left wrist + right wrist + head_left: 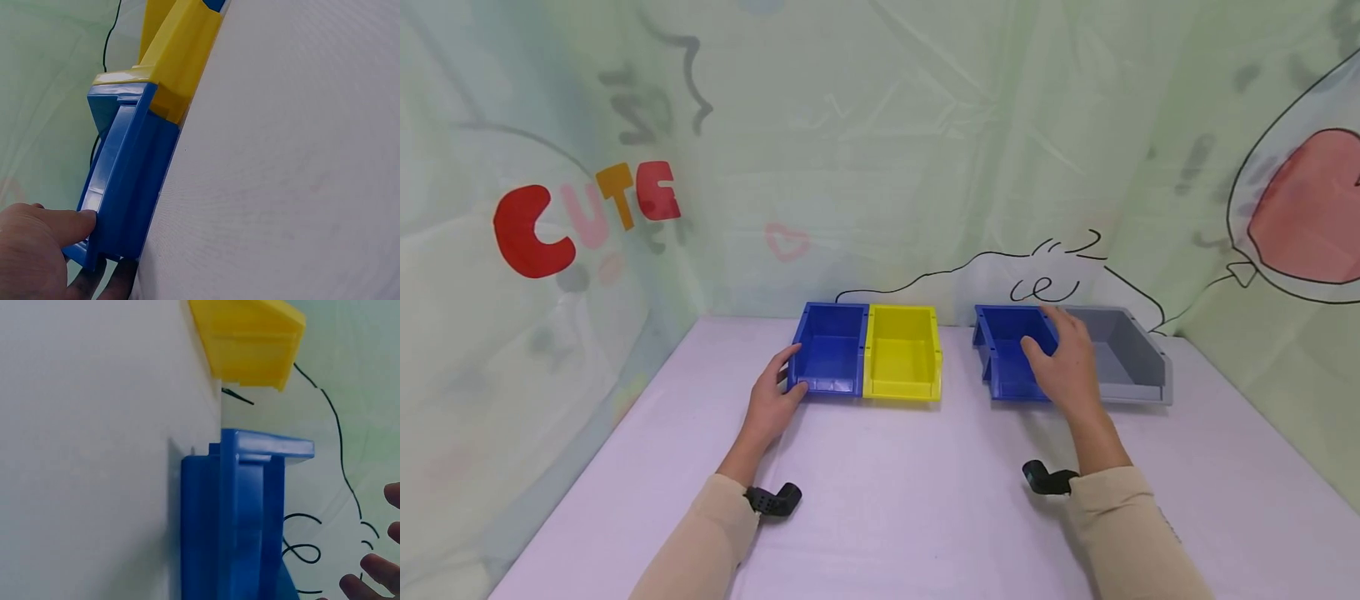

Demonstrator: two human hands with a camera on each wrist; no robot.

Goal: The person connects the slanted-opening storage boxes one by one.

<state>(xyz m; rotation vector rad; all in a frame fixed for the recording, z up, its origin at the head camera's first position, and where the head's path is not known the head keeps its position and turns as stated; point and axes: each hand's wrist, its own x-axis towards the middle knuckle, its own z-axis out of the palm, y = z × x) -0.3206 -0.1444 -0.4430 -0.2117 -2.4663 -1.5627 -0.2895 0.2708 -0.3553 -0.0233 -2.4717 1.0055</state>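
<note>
Backdrop (925,167), printed: beyond left hand (772,400) and right hand (1067,367).
Table (895,492), pale cover: beneath both hands.
Grey bin (1127,358), one, widest: just right of the right hand, beside the right blue bin (1011,350); the pairing probably makes a row.
Right blue bin: below and left of the right hand.
Yellow bin (902,350), one: between the hands, nearer the left; flank against the left blue bin (829,350), likely giving mutual support.
Left blue bin: in the left hand's grasp.
Left hand: grips, thumb on the front lip, fingers at the outer side; a corner hold, seemingly to steady the bin.
Right hand: released, fingers spread, raised over the right blue bin's grey-side edge; contact cannot be told.
Wrist cameras (775,500), black, two: one behind each hand, presumably strapped there to watch its work.
</note>
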